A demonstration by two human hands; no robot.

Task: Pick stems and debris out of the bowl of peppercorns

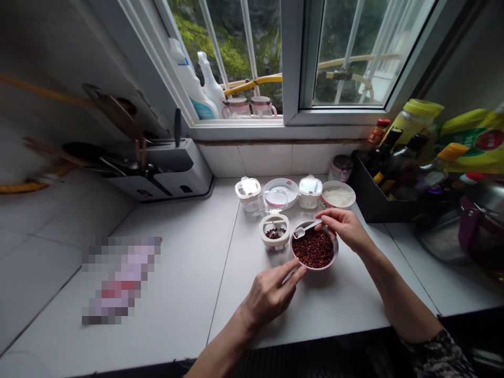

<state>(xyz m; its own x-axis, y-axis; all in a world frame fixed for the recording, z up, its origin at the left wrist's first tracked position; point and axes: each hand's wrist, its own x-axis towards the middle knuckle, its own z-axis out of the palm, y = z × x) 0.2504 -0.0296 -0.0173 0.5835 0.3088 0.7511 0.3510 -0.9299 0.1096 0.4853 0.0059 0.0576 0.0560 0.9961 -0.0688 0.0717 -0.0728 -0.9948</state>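
My right hand [342, 227] pinches a small white spoon [307, 227] over a bowl of dark red dried peppercorn-like spice [314, 249]. The spoon's scoop is at the bowl's upper left, with a few bits in it. On the near left rim of the white, pink-edged bowl [316, 269] rest the fingertips of my left hand [273, 290], stretched and slightly apart; its thumb is hidden. Just left of the bowl stands a small seasoning jar [274, 242] with some of the same spice inside, its clear lid [273, 201] raised at the back.
Behind are two lidded jars [248, 193] [310, 192], a bowl of white powder [281, 192] and a bowl of whitish grains [338, 196]. A dark bottle rack [380, 208] stands right, a utensil holder [165, 181] left. A blurred-out pinkish packet [124, 278] lies on the counter [185, 294].
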